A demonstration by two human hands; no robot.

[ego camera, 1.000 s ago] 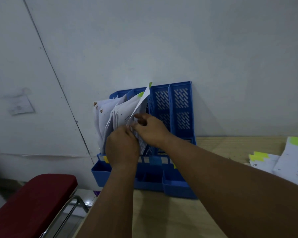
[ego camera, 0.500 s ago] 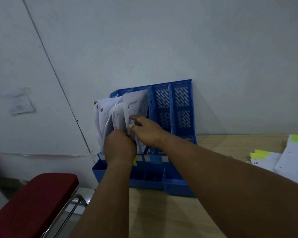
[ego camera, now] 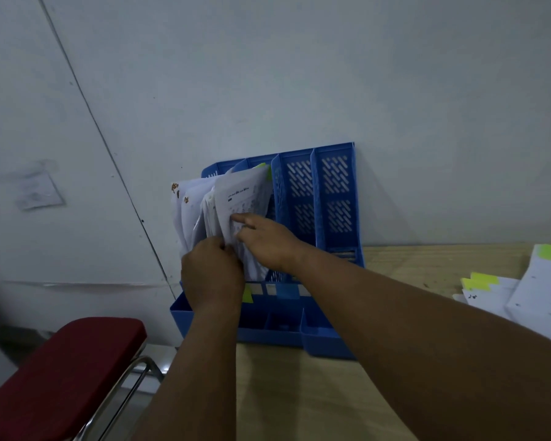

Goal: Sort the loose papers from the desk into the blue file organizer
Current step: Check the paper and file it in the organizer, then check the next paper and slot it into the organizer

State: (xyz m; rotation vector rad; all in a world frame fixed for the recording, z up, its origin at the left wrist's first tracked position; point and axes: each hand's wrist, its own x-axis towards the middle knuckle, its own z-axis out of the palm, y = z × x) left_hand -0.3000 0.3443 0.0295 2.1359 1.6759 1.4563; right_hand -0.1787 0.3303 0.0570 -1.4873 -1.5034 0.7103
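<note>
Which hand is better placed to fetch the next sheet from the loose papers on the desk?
Right, probably. The loose papers lie at the desk's right edge. The right hand only presses the filed sheets, while the left hand grips them.

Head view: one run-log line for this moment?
step: filing sheet | left hand: grips papers in organizer | right hand: fingers press front sheet | loose papers: on desk

One head-worn wide-angle view looks forward and down, close over the desk [ego camera: 299,393], facing the wall [ego camera: 331,74].
</note>
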